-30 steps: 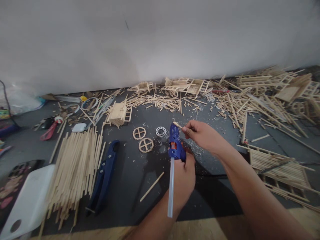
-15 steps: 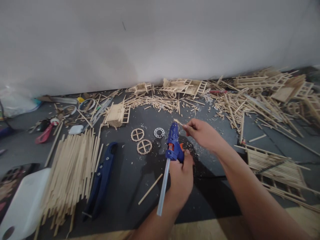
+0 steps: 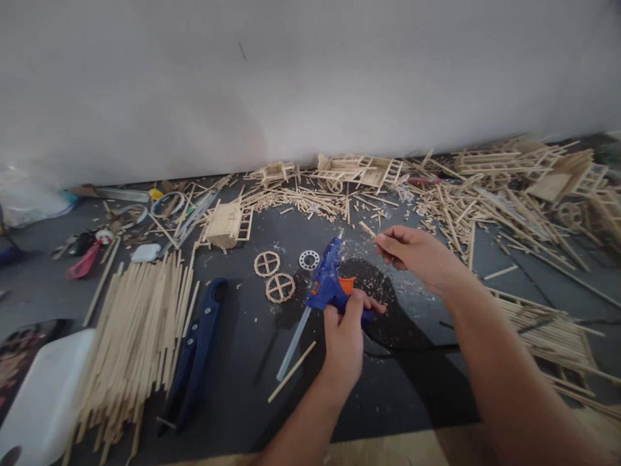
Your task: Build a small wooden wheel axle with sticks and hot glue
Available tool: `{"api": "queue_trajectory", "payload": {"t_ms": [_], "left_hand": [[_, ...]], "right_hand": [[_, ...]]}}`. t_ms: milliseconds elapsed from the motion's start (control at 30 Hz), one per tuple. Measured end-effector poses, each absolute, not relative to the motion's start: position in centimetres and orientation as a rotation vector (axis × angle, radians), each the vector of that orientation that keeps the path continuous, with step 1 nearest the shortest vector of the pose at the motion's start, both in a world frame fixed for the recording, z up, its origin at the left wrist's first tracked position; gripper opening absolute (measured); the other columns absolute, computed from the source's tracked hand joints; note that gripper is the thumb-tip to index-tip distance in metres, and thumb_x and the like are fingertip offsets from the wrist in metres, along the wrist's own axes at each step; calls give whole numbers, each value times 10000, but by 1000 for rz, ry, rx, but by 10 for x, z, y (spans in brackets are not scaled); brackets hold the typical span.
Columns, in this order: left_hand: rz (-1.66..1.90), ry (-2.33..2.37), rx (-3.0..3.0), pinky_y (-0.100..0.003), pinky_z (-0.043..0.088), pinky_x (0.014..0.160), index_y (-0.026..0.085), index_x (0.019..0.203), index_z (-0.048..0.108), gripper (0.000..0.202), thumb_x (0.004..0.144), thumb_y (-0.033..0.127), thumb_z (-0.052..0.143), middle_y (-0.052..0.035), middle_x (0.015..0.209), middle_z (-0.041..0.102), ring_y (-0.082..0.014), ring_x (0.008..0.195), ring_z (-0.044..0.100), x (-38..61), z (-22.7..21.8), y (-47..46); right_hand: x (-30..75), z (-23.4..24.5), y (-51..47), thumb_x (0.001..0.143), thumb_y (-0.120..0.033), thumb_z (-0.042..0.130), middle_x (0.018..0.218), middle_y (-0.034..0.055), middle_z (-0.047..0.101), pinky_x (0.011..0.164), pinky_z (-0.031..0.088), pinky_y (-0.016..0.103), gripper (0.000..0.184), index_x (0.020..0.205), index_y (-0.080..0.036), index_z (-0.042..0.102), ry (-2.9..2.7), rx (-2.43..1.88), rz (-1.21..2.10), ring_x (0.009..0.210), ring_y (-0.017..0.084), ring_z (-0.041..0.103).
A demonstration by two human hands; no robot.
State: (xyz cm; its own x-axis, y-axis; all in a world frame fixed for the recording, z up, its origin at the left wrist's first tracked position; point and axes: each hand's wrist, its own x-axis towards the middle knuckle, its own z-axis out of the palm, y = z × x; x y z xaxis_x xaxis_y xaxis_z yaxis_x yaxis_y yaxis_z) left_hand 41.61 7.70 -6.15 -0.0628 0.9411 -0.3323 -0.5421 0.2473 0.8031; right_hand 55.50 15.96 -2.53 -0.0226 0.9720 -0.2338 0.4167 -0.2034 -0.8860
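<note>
My left hand (image 3: 347, 333) is wrapped round the handle of a blue hot glue gun (image 3: 330, 272) with an orange trigger. A clear glue stick (image 3: 294, 343) sticks out of its back end, and its nozzle points away from me. My right hand (image 3: 412, 252) pinches a short wooden stick piece (image 3: 367, 229), held apart from the nozzle to its right. Left of the gun lie two small wooden spoked wheels (image 3: 280, 287) and a white ring with holes (image 3: 309, 260). A single thin stick (image 3: 292, 371) rests on the dark mat below the gun.
At the left lie a bundle of wooden sticks (image 3: 130, 343), a blue cutter (image 3: 196, 353) and a white phone-like object (image 3: 46, 388). Stick models (image 3: 226, 223) and piles of cut pieces (image 3: 310, 200) line the back. A slatted panel (image 3: 543, 323) lies at the right.
My right hand has drawn the stick piece away from the nozzle, to the right. The glue gun has tilted, its back end swinging left and its orange trigger turning into view.
</note>
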Motion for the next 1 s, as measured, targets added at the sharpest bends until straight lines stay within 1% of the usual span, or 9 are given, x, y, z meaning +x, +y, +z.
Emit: {"api": "queue_trajectory", "payload": {"t_ms": [133,233,333,400,500,667,867,1000], "left_hand": [[1287,929,361,-358,479,773,154,656,565,149,764,250,600,15,619,603,-156,627,627,416,-56,80],[1256,862,295,-393,491,782,148,698,564,128,747,250,623,8,664,609,-172,651,638,414,-52,81],[1226,795,235,-414,492,811,145,698,561,128,728,239,642,5,669,597,-169,659,632,413,-50,83],[1209,770,209,-402,492,807,143,691,562,127,720,233,647,5,666,585,-161,652,625,412,-49,84],[1192,767,190,-371,498,760,142,696,567,124,715,234,649,3,673,580,-158,648,618,411,-48,84],[1184,749,191,-340,495,708,144,724,574,114,720,233,645,3,673,589,-155,641,618,411,-50,84],[1187,748,173,-341,494,682,156,820,566,146,727,232,649,4,676,602,-173,645,633,411,-52,84],[1179,752,193,-335,494,684,159,814,567,131,727,223,640,9,663,592,-160,623,620,410,-50,84]], "right_hand": [[551,-20,156,824,-513,520,695,1,574,523,365,240,319,805,-204,596,-1487,-1576,1321,585,113,487],[547,-14,154,822,-507,531,684,-15,566,531,365,232,308,811,-207,600,-1597,-1541,1377,581,103,490],[544,-8,152,821,-478,545,659,-21,569,537,377,229,279,835,-210,619,-1694,-1553,1370,589,106,515],[543,-5,152,821,-438,554,663,-18,592,529,392,230,235,846,-214,620,-1703,-1550,1416,585,110,537],[541,-2,150,819,-391,563,651,-20,617,510,425,239,172,858,-228,602,-1630,-1511,1574,552,115,562],[535,-1,145,824,-388,554,585,-34,593,469,455,256,156,852,-235,560,-1496,-1427,1814,481,117,553],[531,0,144,803,-373,590,558,-38,578,437,453,242,144,824,-232,567,-1450,-1397,1853,466,112,545],[531,-3,144,782,-373,619,521,-40,584,386,415,235,155,809,-230,567,-1441,-1370,1807,409,114,534]]}}
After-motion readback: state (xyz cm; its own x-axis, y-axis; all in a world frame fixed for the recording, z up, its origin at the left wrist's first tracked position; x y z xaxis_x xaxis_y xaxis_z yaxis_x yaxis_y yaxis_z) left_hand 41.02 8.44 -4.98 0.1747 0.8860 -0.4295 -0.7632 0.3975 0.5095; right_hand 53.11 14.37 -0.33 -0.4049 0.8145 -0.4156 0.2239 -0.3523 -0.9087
